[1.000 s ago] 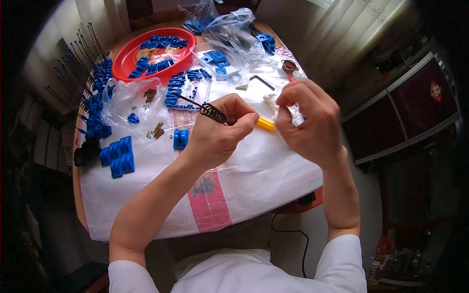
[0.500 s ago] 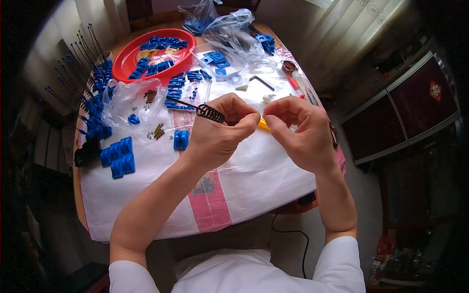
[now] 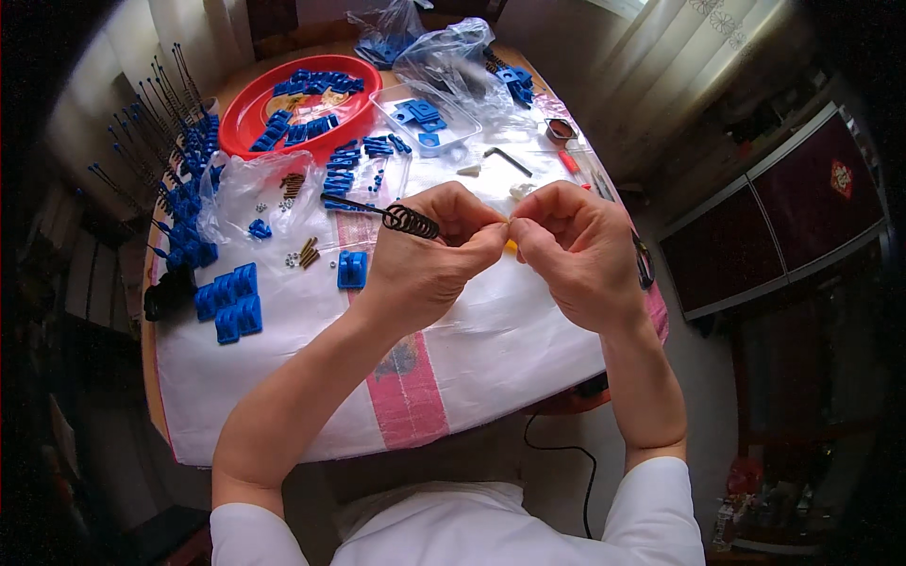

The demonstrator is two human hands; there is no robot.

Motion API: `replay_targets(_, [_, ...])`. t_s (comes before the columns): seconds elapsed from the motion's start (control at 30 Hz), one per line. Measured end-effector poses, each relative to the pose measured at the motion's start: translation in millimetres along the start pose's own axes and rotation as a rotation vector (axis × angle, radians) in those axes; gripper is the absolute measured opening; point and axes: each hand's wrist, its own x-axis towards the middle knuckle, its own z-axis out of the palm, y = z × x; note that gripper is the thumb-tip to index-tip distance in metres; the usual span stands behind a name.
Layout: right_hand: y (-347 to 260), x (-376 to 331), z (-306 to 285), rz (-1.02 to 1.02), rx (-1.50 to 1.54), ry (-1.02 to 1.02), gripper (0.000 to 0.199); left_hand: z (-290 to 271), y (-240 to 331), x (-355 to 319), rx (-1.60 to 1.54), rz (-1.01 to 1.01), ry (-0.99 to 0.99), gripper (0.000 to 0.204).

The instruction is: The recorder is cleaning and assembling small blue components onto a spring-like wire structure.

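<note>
Head view showed your left hand (image 3: 429, 255) pinching a rod (image 3: 363, 205) pointing up-left, your right hand (image 3: 576, 250) meeting it fingertip-to-fingertip over a yellow bit (image 3: 511, 246).

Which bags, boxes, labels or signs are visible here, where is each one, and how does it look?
Clear plastic bag: left of the hands, crumpled, holding small screws and a blue piece.
Clear plastic box: beyond the hands, rectangular, with blue parts inside.
Crumpled clear bags: far edge of the table, partly over blue parts.
Red emblem: diamond-shaped, on the dark cabinet door at right.
No screens in view.
</note>
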Motion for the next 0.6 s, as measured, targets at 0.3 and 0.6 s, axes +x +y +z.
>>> replay_targets(0.3, [-1,1,2,-0.065,-0.192,0.04,0.009,1,0,0,-0.042,-0.003,-0.02,0.006])
replay_targets(0.6, [-3,6,-10,-0.263,-0.301,0.234,0.007,0,2,1,-0.075,-0.048,-0.044,0.012])
